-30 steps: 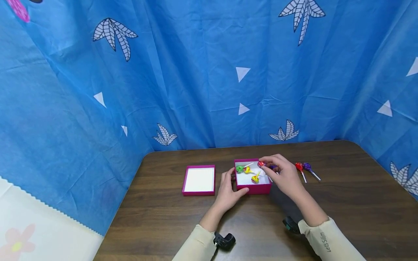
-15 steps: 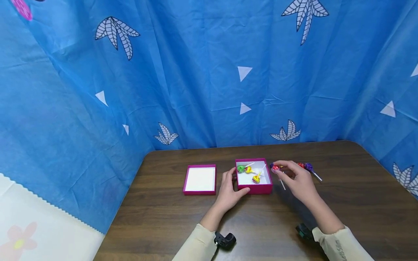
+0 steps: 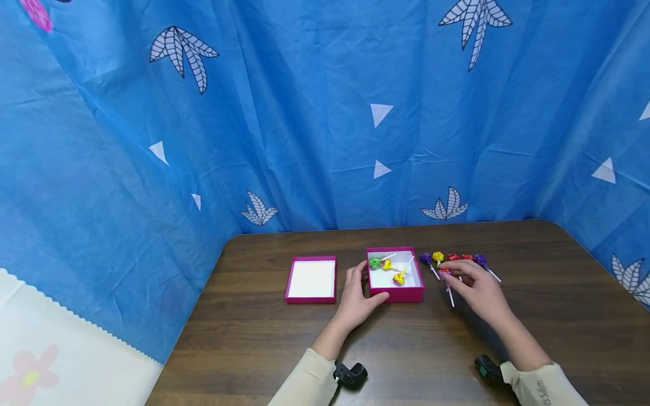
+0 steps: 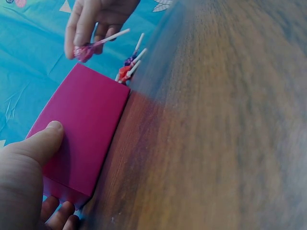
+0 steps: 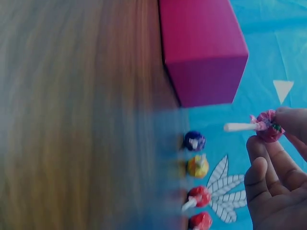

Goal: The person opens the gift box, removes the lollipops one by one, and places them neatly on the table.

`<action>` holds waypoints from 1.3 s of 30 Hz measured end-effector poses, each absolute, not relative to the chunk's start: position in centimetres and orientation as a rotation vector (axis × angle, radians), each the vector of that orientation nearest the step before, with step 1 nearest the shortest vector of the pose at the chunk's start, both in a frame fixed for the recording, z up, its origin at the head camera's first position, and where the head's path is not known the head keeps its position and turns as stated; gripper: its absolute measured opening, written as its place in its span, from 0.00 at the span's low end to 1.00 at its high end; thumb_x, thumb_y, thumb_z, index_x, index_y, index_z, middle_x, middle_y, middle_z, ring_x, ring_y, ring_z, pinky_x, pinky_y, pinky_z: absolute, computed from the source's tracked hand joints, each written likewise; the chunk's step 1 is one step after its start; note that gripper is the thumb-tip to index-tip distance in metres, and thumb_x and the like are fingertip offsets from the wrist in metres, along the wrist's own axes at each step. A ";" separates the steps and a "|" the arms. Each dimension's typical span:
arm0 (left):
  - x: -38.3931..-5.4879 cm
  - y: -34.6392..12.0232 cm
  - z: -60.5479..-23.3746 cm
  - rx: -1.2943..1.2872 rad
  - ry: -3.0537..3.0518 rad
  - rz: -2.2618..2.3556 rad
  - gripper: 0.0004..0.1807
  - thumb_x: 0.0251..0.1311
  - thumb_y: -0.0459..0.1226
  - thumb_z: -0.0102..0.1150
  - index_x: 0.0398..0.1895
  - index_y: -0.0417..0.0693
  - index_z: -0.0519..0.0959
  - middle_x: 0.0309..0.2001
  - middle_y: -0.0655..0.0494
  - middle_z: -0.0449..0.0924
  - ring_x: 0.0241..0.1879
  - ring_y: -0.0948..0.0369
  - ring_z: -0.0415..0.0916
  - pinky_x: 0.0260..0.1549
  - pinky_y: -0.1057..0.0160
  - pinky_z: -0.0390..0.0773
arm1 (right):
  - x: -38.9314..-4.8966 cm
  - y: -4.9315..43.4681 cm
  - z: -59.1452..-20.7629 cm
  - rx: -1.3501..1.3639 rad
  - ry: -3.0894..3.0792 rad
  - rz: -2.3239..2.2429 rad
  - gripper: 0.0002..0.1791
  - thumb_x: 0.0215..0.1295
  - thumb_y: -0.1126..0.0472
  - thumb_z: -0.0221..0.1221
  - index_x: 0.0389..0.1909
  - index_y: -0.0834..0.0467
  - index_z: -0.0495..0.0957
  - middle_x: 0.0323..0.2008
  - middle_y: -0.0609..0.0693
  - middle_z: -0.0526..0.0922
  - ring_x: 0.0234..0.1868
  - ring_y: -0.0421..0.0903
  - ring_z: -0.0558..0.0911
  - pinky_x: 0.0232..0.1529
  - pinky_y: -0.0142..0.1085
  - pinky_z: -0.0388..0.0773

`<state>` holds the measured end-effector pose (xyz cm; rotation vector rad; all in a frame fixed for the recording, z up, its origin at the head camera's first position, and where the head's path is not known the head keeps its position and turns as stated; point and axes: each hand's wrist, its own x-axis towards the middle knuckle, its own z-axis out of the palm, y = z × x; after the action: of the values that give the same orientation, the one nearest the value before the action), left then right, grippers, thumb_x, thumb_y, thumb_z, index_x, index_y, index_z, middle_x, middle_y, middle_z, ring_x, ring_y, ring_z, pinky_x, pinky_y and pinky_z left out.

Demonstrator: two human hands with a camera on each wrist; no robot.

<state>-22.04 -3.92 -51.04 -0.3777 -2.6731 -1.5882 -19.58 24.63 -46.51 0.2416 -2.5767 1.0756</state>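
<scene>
Between thumb and fingers, my right hand [image 3: 477, 290] pinches a pink-wrapped lollipop [image 5: 269, 127] by its round head, above the table and right of the box. Its white stick points down toward me in the head view. My left hand [image 3: 354, 299] grips the left front corner of the open magenta box [image 3: 401, 294], thumb along the front wall and fingers round the left side. Inside the box lie a green lollipop [image 3: 374, 263] and two yellow lollipops [image 3: 399, 279]. Right of the box is a row with a purple lollipop [image 3: 425, 258], a yellow lollipop [image 3: 438, 257] and red ones [image 5: 199, 195].
The box's lid [image 3: 311, 279] lies left of the left hand, white inside up. Another purple lollipop [image 3: 479, 260] ends the row at the right. A blue patterned curtain [image 3: 325, 113] hangs behind the wooden table [image 3: 244, 338].
My right hand has carried the pink lollipop from over the box's right side out to the right, above the row. The left hand stays on the box.
</scene>
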 end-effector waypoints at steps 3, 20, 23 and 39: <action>-22.0 -3.9 -51.1 -0.375 -2.672 -1.586 0.49 0.57 0.52 0.70 0.77 0.56 0.53 0.68 0.54 0.61 0.65 0.58 0.67 0.66 0.53 0.73 | -19.6 25.4 -46.5 0.223 -2.616 1.044 0.15 0.66 0.55 0.65 0.52 0.53 0.84 0.49 0.57 0.85 0.41 0.43 0.80 0.35 0.22 0.77; -22.0 -3.8 -51.1 -0.367 -2.676 -1.566 0.49 0.56 0.52 0.71 0.76 0.57 0.54 0.67 0.54 0.62 0.65 0.58 0.67 0.64 0.54 0.76 | -19.5 31.6 -47.3 0.079 -2.766 0.983 0.22 0.66 0.44 0.63 0.53 0.54 0.83 0.49 0.61 0.83 0.40 0.42 0.78 0.30 0.27 0.76; -21.9 -3.8 -51.1 -0.367 -2.673 -1.574 0.49 0.56 0.52 0.71 0.76 0.57 0.54 0.67 0.55 0.62 0.65 0.58 0.67 0.64 0.54 0.75 | -19.4 32.8 -47.6 0.074 -2.774 0.988 0.22 0.66 0.43 0.63 0.53 0.53 0.83 0.49 0.61 0.84 0.36 0.27 0.74 0.31 0.27 0.76; -21.9 -3.9 -51.0 -0.349 -2.684 -1.603 0.49 0.56 0.52 0.71 0.77 0.58 0.54 0.68 0.55 0.61 0.65 0.59 0.67 0.66 0.53 0.73 | -19.1 35.2 -49.0 0.031 -2.883 1.052 0.26 0.66 0.39 0.61 0.55 0.54 0.83 0.51 0.61 0.84 0.35 0.24 0.72 0.33 0.25 0.73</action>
<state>-21.93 -3.88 -50.97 -0.3492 -2.6838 -1.6032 -19.07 35.21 -48.98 0.0315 -2.8831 1.0522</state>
